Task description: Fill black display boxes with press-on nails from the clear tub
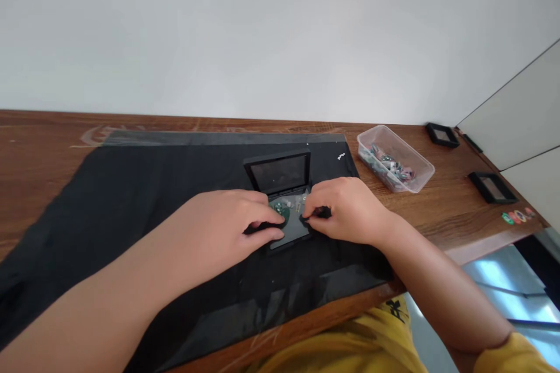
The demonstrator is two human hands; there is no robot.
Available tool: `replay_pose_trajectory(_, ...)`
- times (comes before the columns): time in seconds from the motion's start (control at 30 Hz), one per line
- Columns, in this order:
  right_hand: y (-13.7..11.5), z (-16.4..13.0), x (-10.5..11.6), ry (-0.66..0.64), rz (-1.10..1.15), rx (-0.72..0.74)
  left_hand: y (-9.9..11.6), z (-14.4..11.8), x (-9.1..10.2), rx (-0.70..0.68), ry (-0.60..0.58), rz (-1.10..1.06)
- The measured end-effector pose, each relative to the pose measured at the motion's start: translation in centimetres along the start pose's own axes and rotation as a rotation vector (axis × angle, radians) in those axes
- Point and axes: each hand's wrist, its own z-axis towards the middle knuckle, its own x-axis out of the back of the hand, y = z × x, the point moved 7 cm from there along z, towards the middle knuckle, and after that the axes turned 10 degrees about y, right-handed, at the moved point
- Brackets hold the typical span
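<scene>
A small black hinged frame (289,236) lies opened on a black mat, its windowed lid (280,175) tilted up at the back. On the lower half sit a round dark-green piece (280,208) and some small pale bits (298,204), partly covered by fingers. My left hand (238,218) grips the frame's left side, with thumb and forefinger over the edge beside the green piece. At the right side, my right hand (341,210) is closed in a pinch, fingertips over the lower half. Whatever lies between those fingertips is too small to make out.
Right of the black mat (175,175), a clear plastic tub (420,178) holds several small wrapped pieces. Two more black frames (443,135) lie at the far right, the nearer one beside colourful round pieces (518,217). A white wall borders the wooden table (450,210).
</scene>
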Motion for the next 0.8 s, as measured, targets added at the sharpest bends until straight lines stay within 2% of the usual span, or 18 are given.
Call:
replay_pose_trajectory(0.23, -0.3, -0.2, 0.1, -0.023, 0.012, 0.042, 0.9, -0.4, 0.5, -0.042, -0.02, 0.003)
replay_pose_trajectory(0.43, -0.4, -0.4, 0.1, -0.046, 0.02, 0.048, 1.5, -0.4, 1.0, -0.089, 0.064, 0.042)
replay_pose_trajectory(0.63, -0.1, -0.2, 0.3, -0.03, 0.031, 0.024, 1.3, -0.1, 0.9, -0.011, 0.194, 0.053)
replay_pose_trajectory(0.8, 0.2, -0.1, 0.7, 0.005, 0.047, -0.003, 1.4, -0.1, 0.0, -0.081, 0.171, 0.046)
